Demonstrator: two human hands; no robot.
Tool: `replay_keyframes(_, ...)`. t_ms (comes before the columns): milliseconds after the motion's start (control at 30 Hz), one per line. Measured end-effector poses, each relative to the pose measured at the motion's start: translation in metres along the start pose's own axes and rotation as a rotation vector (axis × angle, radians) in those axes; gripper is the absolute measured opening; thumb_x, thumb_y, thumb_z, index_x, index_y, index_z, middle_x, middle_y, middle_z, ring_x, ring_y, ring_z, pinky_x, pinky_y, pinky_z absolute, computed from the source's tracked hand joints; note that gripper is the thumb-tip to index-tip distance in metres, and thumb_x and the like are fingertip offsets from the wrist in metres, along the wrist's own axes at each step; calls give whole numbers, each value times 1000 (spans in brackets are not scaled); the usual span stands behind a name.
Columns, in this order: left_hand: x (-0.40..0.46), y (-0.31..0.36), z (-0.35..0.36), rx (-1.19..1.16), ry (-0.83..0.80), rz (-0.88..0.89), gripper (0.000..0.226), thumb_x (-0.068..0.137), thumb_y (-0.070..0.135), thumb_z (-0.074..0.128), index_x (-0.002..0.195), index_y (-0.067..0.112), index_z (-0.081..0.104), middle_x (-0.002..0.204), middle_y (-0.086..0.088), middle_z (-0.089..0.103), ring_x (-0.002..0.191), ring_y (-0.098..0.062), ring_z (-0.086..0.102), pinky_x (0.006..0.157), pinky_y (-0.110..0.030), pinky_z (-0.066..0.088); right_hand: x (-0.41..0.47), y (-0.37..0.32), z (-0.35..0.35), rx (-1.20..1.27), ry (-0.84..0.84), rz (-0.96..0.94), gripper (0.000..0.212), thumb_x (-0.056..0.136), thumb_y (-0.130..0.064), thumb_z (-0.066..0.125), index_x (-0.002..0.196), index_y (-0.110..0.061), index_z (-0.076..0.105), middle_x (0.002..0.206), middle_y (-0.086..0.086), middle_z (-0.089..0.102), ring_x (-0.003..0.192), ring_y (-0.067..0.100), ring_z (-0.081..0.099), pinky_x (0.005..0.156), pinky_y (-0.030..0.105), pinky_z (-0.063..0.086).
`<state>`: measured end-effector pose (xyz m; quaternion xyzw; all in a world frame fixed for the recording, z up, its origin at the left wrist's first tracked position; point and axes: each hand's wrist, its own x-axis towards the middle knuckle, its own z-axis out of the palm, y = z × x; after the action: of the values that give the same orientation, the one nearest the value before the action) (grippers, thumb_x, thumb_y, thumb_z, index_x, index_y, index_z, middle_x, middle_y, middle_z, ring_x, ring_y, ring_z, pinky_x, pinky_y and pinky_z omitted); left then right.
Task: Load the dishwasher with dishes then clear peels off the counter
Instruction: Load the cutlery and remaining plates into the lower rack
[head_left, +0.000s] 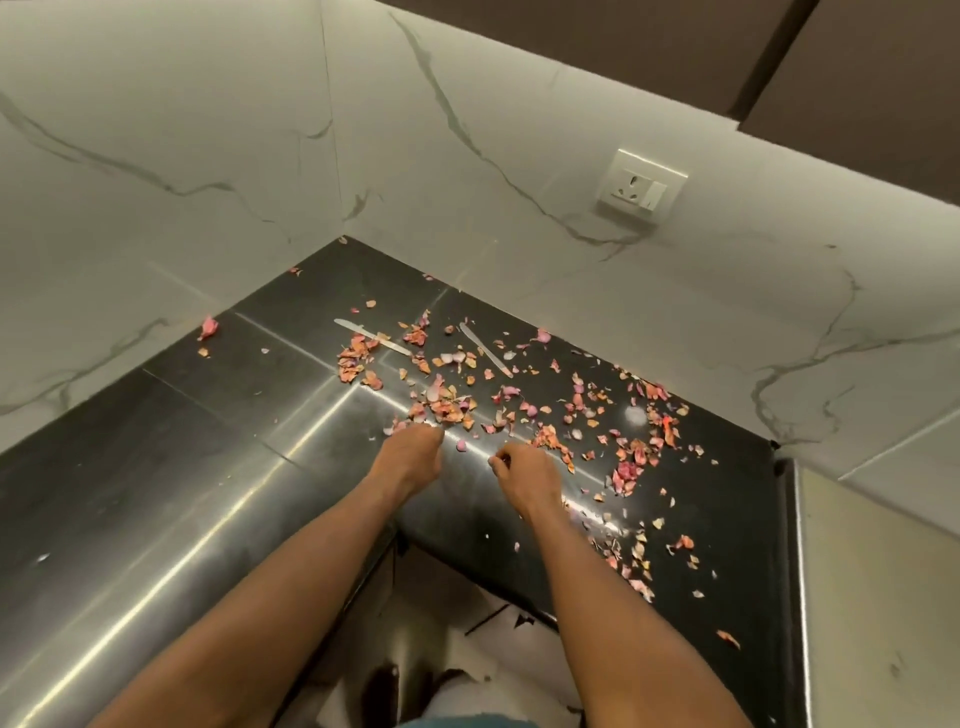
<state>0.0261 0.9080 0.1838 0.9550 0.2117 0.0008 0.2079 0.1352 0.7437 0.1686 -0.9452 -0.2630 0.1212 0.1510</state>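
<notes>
**Gathering peels on the corner counter**

Head view. Dark glossy counter (171, 457) wrapped round a marble corner, strewn with pink and orange peels (447, 405). Densest patch at twelve o'clock from the hands, thinner trail running out to three and four o'clock, one stray piece (209, 327) near the wall at ten o'clock. Two knives among the scraps: one knife (371, 336) at eleven o'clock, second knife (485, 349) at one o'clock, both partly under peel. Socket (641, 188) on the wall at one o'clock, well clear. No dishwasher or dishes in sight.

Left hand (410, 454) knuckles up, fingers curled down onto the near edge of the dense patch; cannot tell whether anything is caught beneath. Right hand (524, 478) just beside it, fingers (500, 461) pinched loosely together, seemingly on a small scrap, though too small to confirm.

Likely step: raking peels into one heap. Best done by:
- Lifting both knives out first, handles only, to avoid sweeping blades.
- Cupping one hand as a wall at six o'clock, sweeping with the other edge from twelve and three o'clock inward.
- Fetching the ten o'clock stray and the four o'clock trail last.
- Keeping strokes slow; dry skins probably light and prone to scatter or slip over the front edge.
</notes>
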Motion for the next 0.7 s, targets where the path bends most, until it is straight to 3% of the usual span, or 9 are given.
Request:
replay_keyframes(133, 39, -6, -3, -116, -33, -70, 26, 91, 8, 49, 109, 10, 67, 112, -15, 69, 101, -34, 65, 86, -41, 53, 48, -2, 6, 68, -53, 56, 19, 98, -35, 66, 103, -17, 70, 94, 3, 71, 85, 19, 65, 73, 33, 50)
replay_keyframes(233, 66, -11, 0, -179, -64, -136, 21, 89, 10, 51, 103, 8, 66, 107, -16, 70, 98, -34, 66, 86, -43, 56, 86, -2, 7, 101, -91, 105, 17, 97, -35, 68, 97, -19, 70, 91, 2, 70, 83, 18, 65, 80, 38, 56)
replay_keyframes(367, 99, -18, 3, -163, -136, -169, 23, 90, 18, 58, 109, 9, 67, 110, -15, 69, 103, -33, 66, 88, -42, 55, 141, -6, 4, 118, -99, 129, 14, 99, -29, 66, 104, -17, 69, 98, 4, 70, 84, 18, 63, 73, 34, 51)
replay_keyframes(567, 137, -42, 12, -169, -209, -261, 25, 89, 19, 62, 112, 10, 66, 111, -14, 69, 104, -33, 66, 90, -43, 56, 219, -15, 11, 28, -155, 102, 41, 96, -34, 70, 128, -11, 59, 125, 10, 59, 113, 29, 59, 94, 42, 50)
replay_keyframes(700, 148, -54, 19, -112, -325, -333, 28, 90, 17, 60, 117, 9, 64, 115, -13, 67, 106, -32, 65, 91, -40, 55, 256, -10, 18, 14, -148, 156, 34, 95, -35, 71, 117, -11, 62, 119, 11, 63, 107, 30, 63, 92, 46, 55)
